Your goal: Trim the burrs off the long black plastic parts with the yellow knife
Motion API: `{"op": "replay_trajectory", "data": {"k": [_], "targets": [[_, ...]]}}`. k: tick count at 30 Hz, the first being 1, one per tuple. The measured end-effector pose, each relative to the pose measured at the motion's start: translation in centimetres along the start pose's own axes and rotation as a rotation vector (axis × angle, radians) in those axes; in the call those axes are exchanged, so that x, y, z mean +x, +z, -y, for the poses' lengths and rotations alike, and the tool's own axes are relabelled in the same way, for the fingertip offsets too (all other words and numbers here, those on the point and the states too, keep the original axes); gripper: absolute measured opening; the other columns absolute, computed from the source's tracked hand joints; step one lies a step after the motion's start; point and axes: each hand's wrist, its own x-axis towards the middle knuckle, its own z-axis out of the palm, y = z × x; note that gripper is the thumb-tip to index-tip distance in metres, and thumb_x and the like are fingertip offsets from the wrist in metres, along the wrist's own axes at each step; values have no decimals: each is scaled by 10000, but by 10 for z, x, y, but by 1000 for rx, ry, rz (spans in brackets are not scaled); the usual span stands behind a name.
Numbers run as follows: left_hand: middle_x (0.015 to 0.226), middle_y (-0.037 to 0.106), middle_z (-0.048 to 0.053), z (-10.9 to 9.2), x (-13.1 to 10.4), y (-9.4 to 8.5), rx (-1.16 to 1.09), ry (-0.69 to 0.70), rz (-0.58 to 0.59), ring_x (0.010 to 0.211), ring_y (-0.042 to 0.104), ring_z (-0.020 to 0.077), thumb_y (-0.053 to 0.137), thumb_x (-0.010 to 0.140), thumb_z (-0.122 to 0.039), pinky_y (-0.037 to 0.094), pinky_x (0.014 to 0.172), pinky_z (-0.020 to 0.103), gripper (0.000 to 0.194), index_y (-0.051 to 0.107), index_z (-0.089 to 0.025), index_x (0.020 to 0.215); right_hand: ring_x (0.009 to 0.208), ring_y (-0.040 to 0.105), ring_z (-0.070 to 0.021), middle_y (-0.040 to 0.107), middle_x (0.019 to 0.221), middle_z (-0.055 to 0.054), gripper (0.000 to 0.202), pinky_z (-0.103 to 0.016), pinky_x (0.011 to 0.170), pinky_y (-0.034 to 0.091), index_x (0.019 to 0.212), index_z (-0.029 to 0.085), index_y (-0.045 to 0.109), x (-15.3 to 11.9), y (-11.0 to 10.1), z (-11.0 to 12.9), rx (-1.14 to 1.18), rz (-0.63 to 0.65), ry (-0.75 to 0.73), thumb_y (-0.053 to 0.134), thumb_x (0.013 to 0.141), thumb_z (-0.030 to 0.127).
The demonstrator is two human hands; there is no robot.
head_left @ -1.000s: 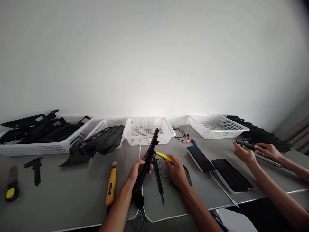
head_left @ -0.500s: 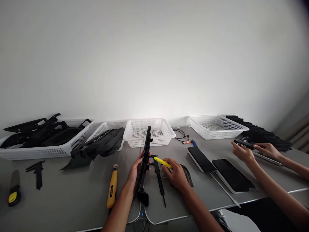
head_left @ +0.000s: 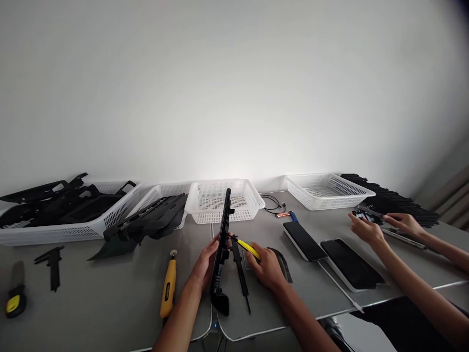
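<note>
My left hand (head_left: 204, 262) is closed around a long black plastic part (head_left: 221, 259), held upright on edge above the table. In my right hand (head_left: 269, 269) is a yellow-handled tool (head_left: 247, 249), slim like a craft knife. Its dark tip reaches the right side of the black part; I cannot tell whether it touches. Just behind and below lies a black caliper (head_left: 240, 271) on the table. A yellow power tool (head_left: 169, 288) lies to the left of my left forearm. A dark curved piece (head_left: 283, 265) rests beside my right hand.
White baskets (head_left: 225, 215) line the wall; the left basket (head_left: 88, 232) holds black parts. Another caliper (head_left: 53, 266) and a yellow-black knife (head_left: 15, 296) lie at left. Dark-topped flat devices (head_left: 351, 264) lie at right, near a co-worker's hands (head_left: 370, 230) holding a dark object.
The yellow tool's tip has moved left and down to the black part, which is turned slightly. The co-worker's held piece has tilted. The whole view has shifted a little.
</note>
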Motion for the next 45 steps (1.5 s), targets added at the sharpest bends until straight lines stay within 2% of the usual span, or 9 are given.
{"op": "replay_trajectory", "data": {"k": [6,10,14,24,28,32,36,42,45], "targets": [[1074,779,80,-3,-2,2,-78,-41,45,929,714,182,839,850,-305,557,872,271,489,731,-182,1311,617,630,-164,660,688,4,360,-246,614,374,905,222,663,0,-3,4,14,7,9,440,1059,457],[1116,769,90,-2,-1,1,-88,-17,57,986,709,196,848,838,-270,543,917,286,507,720,-179,1319,586,608,-160,624,642,12,394,-244,589,367,897,214,655,0,-5,6,43,-22,13,424,1063,486],[1104,769,85,1,1,-1,-73,-7,81,989,713,195,840,849,-253,541,910,281,489,715,-186,1317,605,632,-154,663,685,5,371,-234,598,383,907,216,659,1,-6,9,62,15,-15,431,1062,464],[1328,732,103,3,3,-5,-47,-13,88,1140,705,238,825,867,-241,526,948,302,492,702,-205,1342,606,602,-161,629,678,4,390,-256,611,351,896,214,613,0,-4,7,73,55,33,415,1068,503],[1268,759,93,4,2,-6,-57,-24,73,1051,721,205,830,873,-278,537,931,291,468,720,-201,1321,633,619,-168,640,695,-4,386,-258,630,361,909,210,637,0,-5,7,95,46,17,422,1060,493],[1304,750,94,3,1,-6,-24,-30,21,1035,719,179,805,904,-360,538,925,248,422,754,-176,1280,675,653,-180,680,736,-21,378,-257,661,384,942,208,675,0,-5,8,88,59,8,438,1049,482],[1148,790,99,1,1,-3,69,-22,-5,953,729,180,825,878,-427,543,868,234,453,781,-162,1242,683,670,-199,701,736,-39,420,-261,658,395,999,199,699,1,-4,7,76,42,46,423,1052,512],[1039,794,102,0,0,2,64,-60,34,892,714,169,823,883,-416,538,791,209,478,767,-149,1275,670,668,-183,696,733,-29,399,-255,658,391,969,203,698,1,-5,9,73,49,20,429,1049,487],[1032,797,98,1,-1,3,36,-69,34,894,717,174,844,864,-399,540,808,219,467,776,-149,1252,679,675,-185,698,738,-29,402,-254,660,394,978,202,696,1,-5,10,71,59,35,426,1052,490]]}}
